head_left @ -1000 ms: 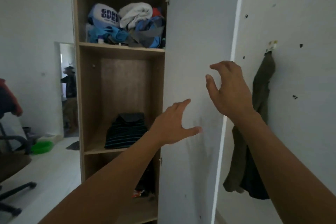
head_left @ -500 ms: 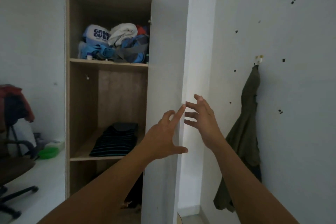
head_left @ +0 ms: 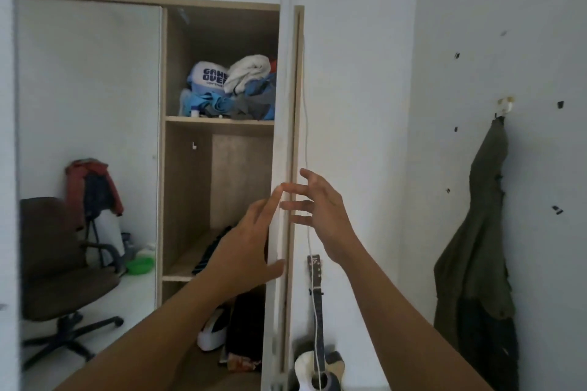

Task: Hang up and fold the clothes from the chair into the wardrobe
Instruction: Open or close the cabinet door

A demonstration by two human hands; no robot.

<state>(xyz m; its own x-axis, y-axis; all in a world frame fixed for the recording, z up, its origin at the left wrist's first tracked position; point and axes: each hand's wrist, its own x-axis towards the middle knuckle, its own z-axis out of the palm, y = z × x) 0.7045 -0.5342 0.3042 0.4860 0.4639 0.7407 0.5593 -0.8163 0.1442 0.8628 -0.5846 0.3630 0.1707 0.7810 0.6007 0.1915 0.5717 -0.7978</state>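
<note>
The wardrobe door (head_left: 283, 98) stands open and is seen edge-on. My left hand (head_left: 251, 251) lies flat on its inner face with straight fingers, the thumb at the front edge. On the outer side my right hand (head_left: 320, 216) is spread, fingertips at the edge. A jumbled clothes pile (head_left: 235, 89) fills the top shelf. A folded striped garment (head_left: 211, 252) lies on the middle shelf. At the left, the brown office chair (head_left: 57, 263) has red and dark clothes (head_left: 92, 187) over its backrest.
An olive jacket (head_left: 476, 247) hangs from a wall hook on the right. A small guitar (head_left: 317, 355) leans in the corner behind the door. A white iron (head_left: 212, 333) and dark cloth (head_left: 247, 324) sit on the wardrobe floor. A green bowl (head_left: 139, 265) lies near the chair.
The door has swung from broad-face to edge-on. My right hand dropped from its outer edge and both hands now meet either side of the edge. The guitar came into view.
</note>
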